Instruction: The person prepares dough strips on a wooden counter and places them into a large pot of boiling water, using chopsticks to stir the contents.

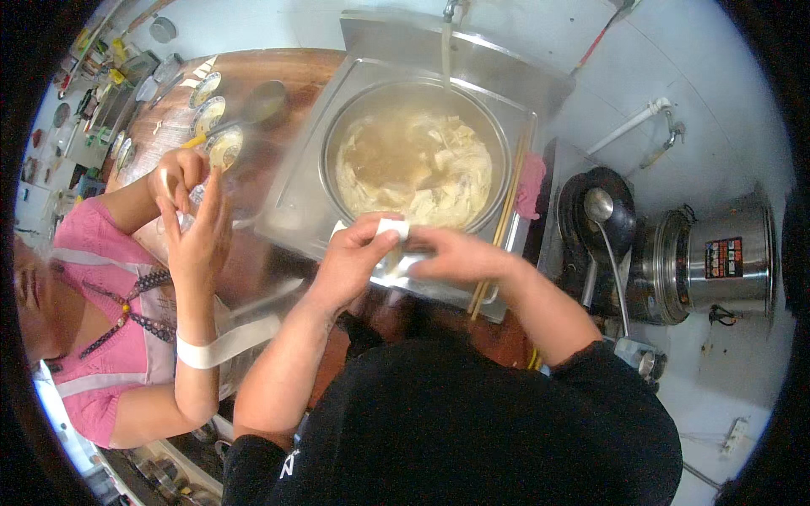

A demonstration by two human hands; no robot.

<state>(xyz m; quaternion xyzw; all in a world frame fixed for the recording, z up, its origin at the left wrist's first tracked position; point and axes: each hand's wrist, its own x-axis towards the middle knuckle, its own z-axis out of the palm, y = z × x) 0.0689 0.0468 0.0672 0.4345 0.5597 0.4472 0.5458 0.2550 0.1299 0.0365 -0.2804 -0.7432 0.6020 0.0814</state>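
A white strip that looks like dough [393, 228] is pinched between the thumb and fingers of my left hand [351, 259]. Close beside its end is my right hand [452, 254], blurred; whether its fingers grip a piece is unclear. Both hands are over the near rim of a large round metal pot [327, 183]. Pale flat dough pieces [443, 196] float in its cloudy, steaming liquid, mostly around the sides.
On the left, a co-worker's hands [199, 221] hold a pale strip; a white band [221, 348] drapes over that forearm. Long chopsticks [506, 209] lie beside the pot, near a pink cloth [530, 186]. Patterned bowls [224, 148] and a ladle [262, 104] occupy the wooden table [297, 69]. A wok [617, 224] stands right.
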